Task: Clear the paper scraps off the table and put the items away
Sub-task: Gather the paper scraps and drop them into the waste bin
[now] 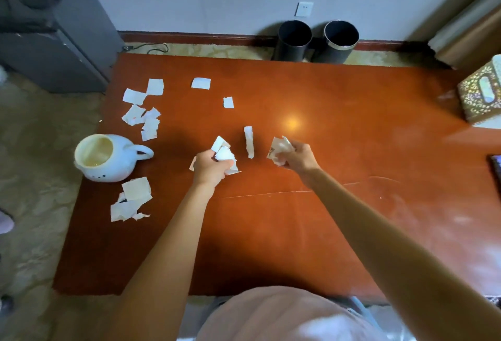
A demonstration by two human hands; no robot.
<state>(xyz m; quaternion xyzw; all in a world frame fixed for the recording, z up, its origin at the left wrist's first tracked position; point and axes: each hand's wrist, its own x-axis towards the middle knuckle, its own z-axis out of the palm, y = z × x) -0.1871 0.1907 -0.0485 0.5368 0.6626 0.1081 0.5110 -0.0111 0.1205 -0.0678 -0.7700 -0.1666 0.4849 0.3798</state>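
Right of the white jug, mid-counter: left hand grip is curled tight round a bunch of scraps, and right hand grip is pinching a crumpled wad. Neither grip is spread, both are loaded. Key relation: one long strip lies flat on the counter in the gap between the two hands, farther right of the jug than the left hand. Its long axis runs away from the person, near end roughly level with both grips. Distance to either hand looks about equal; left maybe slightly nearer, too close to call. Judgement: that strip is the next pickup, best nipped at its near end with spare fingertips. Risk: loosening a full grip could spill what it holds. Remaining paper sits closer to the jug. A cluster lies just beyond it. A pile is on its near side, just beside its base. Two singles lie farther beyond and right of it. All of that is on the left hand's side. Two dark bins stand on the floor past the counter's far edge, well apart from the jug, beyond and right; probably where the paper goes. Rough estimate: under half cleared, jug not yet put away.
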